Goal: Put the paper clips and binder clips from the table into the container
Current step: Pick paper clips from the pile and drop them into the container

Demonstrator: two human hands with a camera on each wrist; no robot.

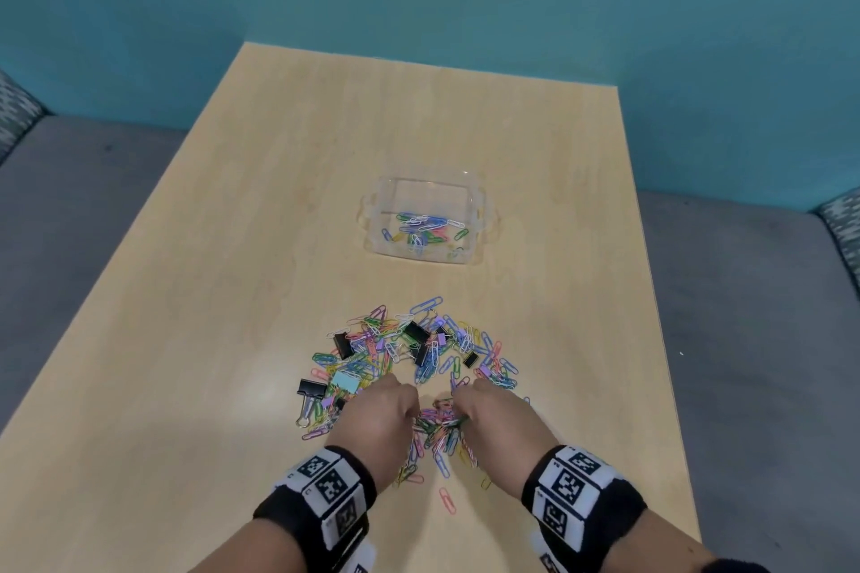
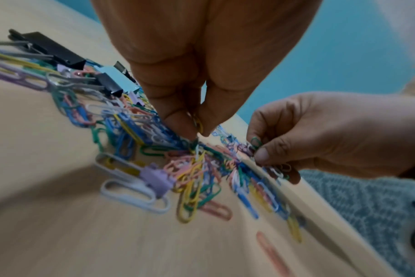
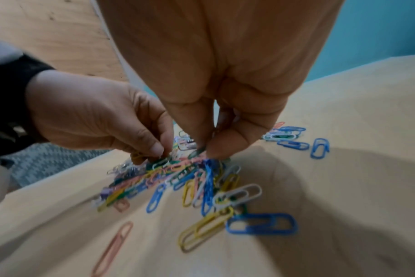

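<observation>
Overhead, from the head view, a heap of paper clips [image 1: 409, 368] lies on the pale wooden table [image 1: 232, 293], mixed with black binder clips [image 1: 415, 331]. The clear plastic container [image 1: 428, 223] stands well apart, farther up the table, with some clips already in its bottom. The left hand [image 1: 379, 414] and right hand [image 1: 493, 414] both dig into the near edge of the heap, fingers curled down among the clips.

Closer, in the left wrist view, the left hand's fingertips [image 2: 178, 121] pinch a yellow clip [image 2: 198, 123]. Opposite, the right hand's thumb and fingers nip a green clip [image 2: 256, 143]. A lilac binder clip [image 2: 154, 178] lies nearby.

Next, the right wrist view shows the right hand's fingertips [image 3: 223, 148] closed narrowly on clips at the top of the pile, with the left hand pinching beside it.

These clips look light, thin and springy, made of coated wire with smooth loops. I judge they will tangle and slip out singly, so a gathered bunch, squeezed from both sides, should carry best. The binder clips look stiffer and boxier and are best held by the folded body.
</observation>
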